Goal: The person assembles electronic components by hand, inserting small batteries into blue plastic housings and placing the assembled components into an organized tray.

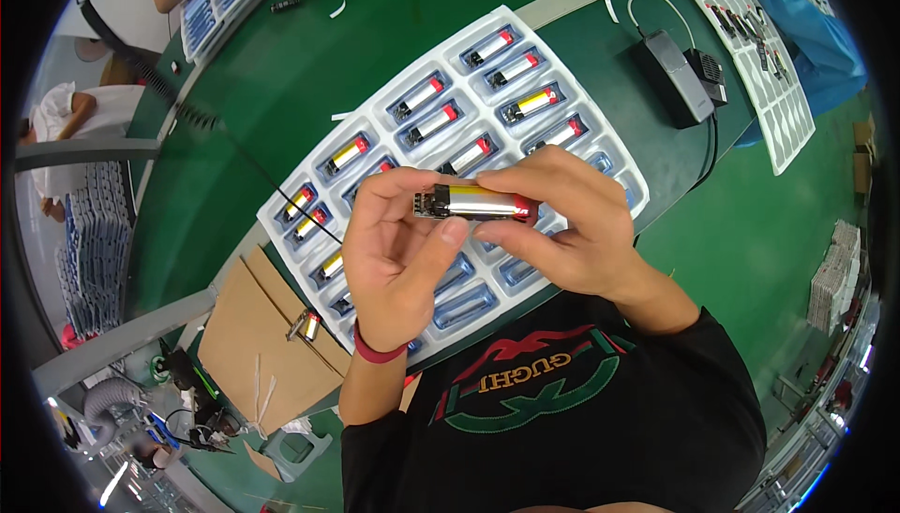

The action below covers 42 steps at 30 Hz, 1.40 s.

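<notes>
Nearest the lens, the left hand [398, 251] and right hand [562, 227] pinch a silver battery cell [478, 202] by its ends, fingers closed on it—held level over the white compartment tray [600, 152], its filled pockets running toward one o'clock—apparently to inspect it.

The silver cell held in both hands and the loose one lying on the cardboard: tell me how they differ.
The held cell is gripped level between the left hand and right hand above the white tray; the loose cell lies untouched and tilted on the cardboard. The held cell looks larger, being nearer the camera, and shows a small circuit board at its left end; none can be made out on the loose cell. Both are silvery pouches with some yellow.
</notes>
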Tool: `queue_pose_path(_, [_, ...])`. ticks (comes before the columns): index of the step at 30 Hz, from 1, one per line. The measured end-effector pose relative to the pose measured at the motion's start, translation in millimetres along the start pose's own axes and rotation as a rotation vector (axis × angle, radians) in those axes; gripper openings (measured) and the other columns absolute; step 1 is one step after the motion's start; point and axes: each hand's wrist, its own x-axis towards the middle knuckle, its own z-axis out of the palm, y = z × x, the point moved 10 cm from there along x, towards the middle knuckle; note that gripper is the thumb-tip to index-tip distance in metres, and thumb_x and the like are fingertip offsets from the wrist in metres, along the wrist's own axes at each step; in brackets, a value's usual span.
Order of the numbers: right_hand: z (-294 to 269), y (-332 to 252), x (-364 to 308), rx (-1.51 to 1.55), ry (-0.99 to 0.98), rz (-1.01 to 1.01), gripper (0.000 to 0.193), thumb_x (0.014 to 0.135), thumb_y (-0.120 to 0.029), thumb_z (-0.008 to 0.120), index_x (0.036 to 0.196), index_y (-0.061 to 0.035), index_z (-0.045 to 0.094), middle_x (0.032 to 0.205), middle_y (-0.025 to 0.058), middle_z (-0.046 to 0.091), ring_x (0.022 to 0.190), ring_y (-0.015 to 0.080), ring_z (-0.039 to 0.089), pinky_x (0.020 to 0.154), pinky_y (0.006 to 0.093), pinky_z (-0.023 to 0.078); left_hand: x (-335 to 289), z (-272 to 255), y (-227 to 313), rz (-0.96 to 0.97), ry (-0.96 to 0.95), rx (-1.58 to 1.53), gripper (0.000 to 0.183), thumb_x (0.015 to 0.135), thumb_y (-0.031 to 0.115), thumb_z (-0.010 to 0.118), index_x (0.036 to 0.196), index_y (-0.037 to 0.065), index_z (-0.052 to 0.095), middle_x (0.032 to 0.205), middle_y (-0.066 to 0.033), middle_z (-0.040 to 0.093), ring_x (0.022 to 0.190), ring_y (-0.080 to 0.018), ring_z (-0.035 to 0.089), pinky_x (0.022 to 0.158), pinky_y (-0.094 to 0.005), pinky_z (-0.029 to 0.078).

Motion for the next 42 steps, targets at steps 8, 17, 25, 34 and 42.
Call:
queue_pose_path(8, [3.2,2.0,-4.3,0.107,-0.098,0.102,0.039,0.067,-0.002,0.080,0.103,0.0042,0.068,0.083,0.0105,0.064,0.064,0.0129,0.057,0.056,0.0236,0.043,-8.8,-7.7,51.4,0.272,-0.033,0.569,0.018,0.078,-0.008,0.063,0.095,-0.003,0.062,0.092,-0.0140,0.066,0.077,-0.0151,0.063,0.070,-0.0262,0.051])
queue_pose_path(17, [-1.6,-9.4,-3.5,0.069,-0.120,-0.055,0.036,0.068,-0.004,0.080,0.100,0.0056,0.069,0.086,0.0143,0.066,0.069,0.0182,0.062,0.057,0.0257,0.048,-7.3,32.6,72.1,0.460,-0.328,1.257,0.025,0.064,-0.006,0.074,0.086,0.001,0.066,0.080,-0.0105,0.066,0.066,-0.0187,0.065,0.056,-0.0259,0.050])
queue_pose_path(25, [-7.4,-13.2,-9.2,0.067,-0.048,-0.151,0.035,0.068,-0.006,0.081,0.099,0.0059,0.069,0.085,0.0162,0.066,0.070,0.0198,0.063,0.057,0.0256,0.049,-3.9,48.5,70.7,0.467,-0.429,1.350,0.024,0.060,-0.006,0.072,0.080,0.004,0.063,0.077,-0.0068,0.062,0.062,-0.0194,0.061,0.050,-0.0267,0.047])
queue_pose_path(34, [-8.2,-14.8,-15.1,0.021,-0.012,-0.204,0.037,0.067,-0.007,0.082,0.099,0.0053,0.069,0.086,0.0159,0.066,0.069,0.0197,0.063,0.057,0.0254,0.049,9.5,15.3,36.8,0.044,-0.194,0.888,0.020,0.066,-0.006,0.062,0.081,0.004,0.055,0.071,-0.0026,0.056,0.058,-0.0129,0.056,0.051,-0.0257,0.045])
queue_pose_path(42, [-5.0,6.6,-16.3,0.145,-0.031,-0.046,0.036,0.069,-0.002,0.078,0.102,0.0063,0.068,0.088,0.0170,0.066,0.070,0.0207,0.063,0.058,0.0281,0.049,-4.4,-12.3,1.0,-0.285,-0.005,0.443,0.023,0.077,-0.009,0.055,0.099,-0.002,0.058,0.085,-0.0070,0.065,0.073,-0.0132,0.067,0.063,-0.0236,0.053])
